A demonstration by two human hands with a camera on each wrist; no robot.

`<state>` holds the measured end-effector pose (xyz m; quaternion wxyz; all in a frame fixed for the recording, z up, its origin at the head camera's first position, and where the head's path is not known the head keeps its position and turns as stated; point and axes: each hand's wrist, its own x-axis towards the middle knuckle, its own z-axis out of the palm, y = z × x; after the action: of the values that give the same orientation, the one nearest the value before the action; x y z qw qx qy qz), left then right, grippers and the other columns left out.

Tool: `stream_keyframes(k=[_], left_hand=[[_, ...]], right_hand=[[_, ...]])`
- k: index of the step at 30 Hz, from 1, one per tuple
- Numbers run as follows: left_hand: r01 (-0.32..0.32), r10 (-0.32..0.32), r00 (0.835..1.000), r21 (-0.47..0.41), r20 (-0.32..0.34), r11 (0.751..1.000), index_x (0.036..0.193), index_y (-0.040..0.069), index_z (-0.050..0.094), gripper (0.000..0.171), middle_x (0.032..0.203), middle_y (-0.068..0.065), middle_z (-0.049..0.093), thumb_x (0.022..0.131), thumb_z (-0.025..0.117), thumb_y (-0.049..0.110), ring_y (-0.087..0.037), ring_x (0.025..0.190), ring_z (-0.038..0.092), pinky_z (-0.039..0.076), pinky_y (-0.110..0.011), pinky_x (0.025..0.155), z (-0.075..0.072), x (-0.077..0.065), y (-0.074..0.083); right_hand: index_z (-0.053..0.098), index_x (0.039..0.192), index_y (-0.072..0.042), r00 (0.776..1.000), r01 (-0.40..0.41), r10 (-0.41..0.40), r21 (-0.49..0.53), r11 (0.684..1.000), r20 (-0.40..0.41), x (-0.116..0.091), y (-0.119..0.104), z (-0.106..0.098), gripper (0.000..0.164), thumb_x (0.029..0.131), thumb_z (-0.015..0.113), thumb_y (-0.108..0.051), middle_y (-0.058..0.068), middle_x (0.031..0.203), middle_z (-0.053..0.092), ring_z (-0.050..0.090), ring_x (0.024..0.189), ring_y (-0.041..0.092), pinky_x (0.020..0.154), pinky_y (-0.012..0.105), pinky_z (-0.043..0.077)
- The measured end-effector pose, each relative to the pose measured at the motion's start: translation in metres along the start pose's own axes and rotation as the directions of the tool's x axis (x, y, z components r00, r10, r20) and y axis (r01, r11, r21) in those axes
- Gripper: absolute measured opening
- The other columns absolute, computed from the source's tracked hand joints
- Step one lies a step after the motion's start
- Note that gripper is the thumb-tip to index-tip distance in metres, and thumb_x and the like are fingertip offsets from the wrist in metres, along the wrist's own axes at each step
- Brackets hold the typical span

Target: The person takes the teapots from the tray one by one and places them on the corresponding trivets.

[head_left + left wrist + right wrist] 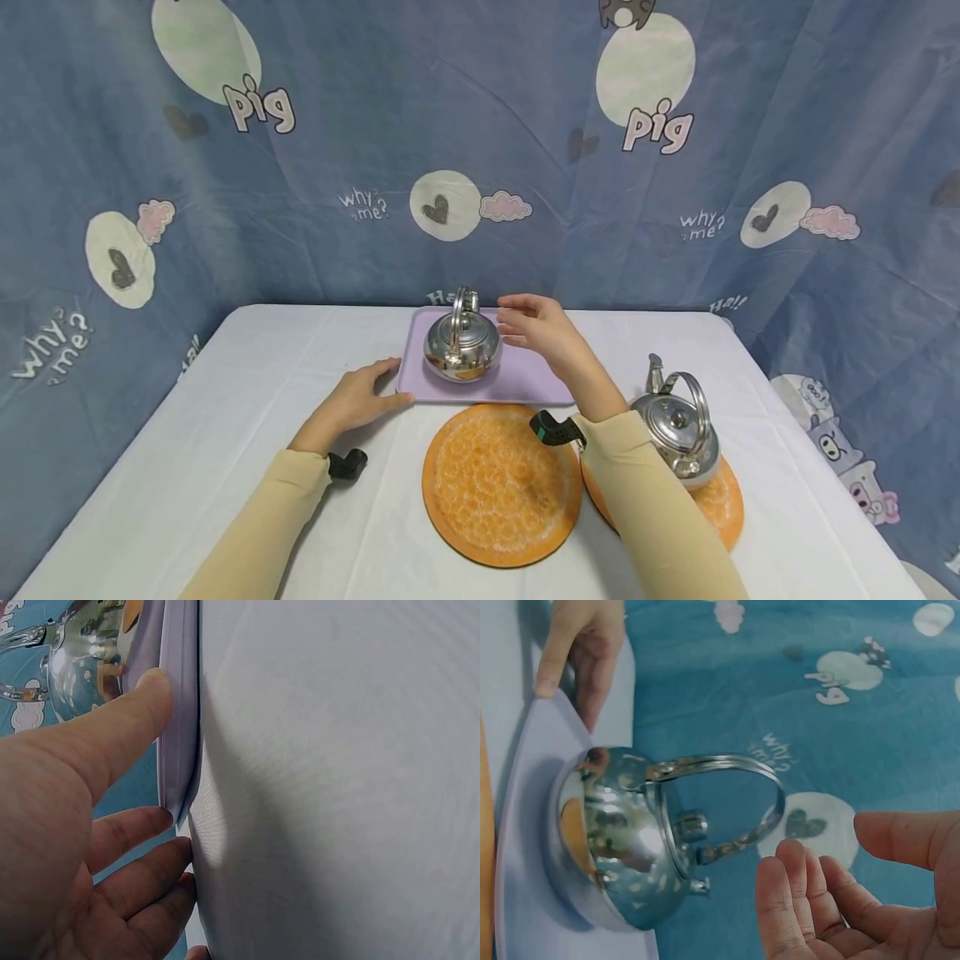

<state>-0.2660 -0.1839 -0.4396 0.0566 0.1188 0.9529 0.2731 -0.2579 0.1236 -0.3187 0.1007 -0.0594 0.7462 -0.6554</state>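
A shiny steel kettle with a raised loop handle stands on the left part of a lilac tray. My right hand is in the air just right of this kettle, fingers extended and apart from the handle; the right wrist view shows nothing in its palm. At the tray's left end, my left hand touches the rim with thumb and fingers spread. In the left wrist view the thumb lies against the tray's rim.
Nearer than the tray lies a round orange mat. A second steel kettle stands on another orange mat at the right, partly behind my right sleeve. A patterned blue cloth hangs behind the white-covered table.
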Motion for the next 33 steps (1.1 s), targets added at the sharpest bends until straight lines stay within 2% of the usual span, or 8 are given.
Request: stream_keyframes(k=[7, 15, 20, 33], left_hand=[[0.000, 0.000, 1.000, 0.002, -0.003, 1.000, 0.151, 0.007, 0.041, 0.082, 0.152, -0.026, 0.043, 0.088, 0.071, 0.051, -0.049, 0.142, 0.038, 0.033, -0.063, 0.115, 0.000, -0.001, 0.000], [-0.007, 0.007, 1.000, 0.006, -0.004, 1.000, 0.151, 0.006, 0.041, 0.081, 0.153, -0.026, 0.042, 0.089, 0.070, 0.049, -0.049, 0.142, 0.037, 0.033, -0.063, 0.116, 0.000, -0.001, 0.000], [-0.006, 0.006, 1.000, 0.010, -0.002, 1.000, 0.151, 0.006, 0.040, 0.082, 0.153, -0.026, 0.042, 0.089, 0.070, 0.049, -0.049, 0.142, 0.037, 0.033, -0.063, 0.116, 0.000, -0.002, 0.002], [0.016, -0.016, 1.000, 0.017, 0.001, 1.000, 0.152, 0.007, 0.039, 0.083, 0.155, -0.023, 0.041, 0.089, 0.070, 0.052, -0.048, 0.143, 0.036, 0.032, -0.063, 0.116, 0.000, 0.000, 0.002]], right_hand=[[0.052, 0.139, -0.001, 0.999, -0.034, 0.034, -0.014, 0.999, 0.002, 0.012, -0.003, 0.012, 0.042, 0.101, 0.058, -0.018, 0.021, 0.138, 0.056, 0.058, 0.126, 0.039, 0.107, 0.044, 0.051], [0.053, 0.138, -0.001, 0.997, -0.076, 0.076, -0.014, 0.997, 0.008, 0.027, -0.003, 0.022, 0.042, 0.101, 0.059, -0.019, 0.018, 0.134, 0.059, 0.060, 0.125, 0.035, 0.103, 0.038, 0.054], [0.055, 0.136, -0.001, 0.995, -0.102, 0.102, -0.008, 0.995, -0.013, 0.037, -0.001, 0.029, 0.041, 0.099, 0.060, -0.018, 0.015, 0.132, 0.061, 0.065, 0.113, 0.024, 0.099, 0.033, 0.055], [0.057, 0.133, 0.000, 0.992, -0.121, 0.122, 0.038, 0.992, -0.032, 0.058, 0.004, 0.045, 0.036, 0.100, 0.060, -0.014, 0.011, 0.117, 0.066, 0.065, 0.091, 0.014, 0.097, 0.035, 0.057]])
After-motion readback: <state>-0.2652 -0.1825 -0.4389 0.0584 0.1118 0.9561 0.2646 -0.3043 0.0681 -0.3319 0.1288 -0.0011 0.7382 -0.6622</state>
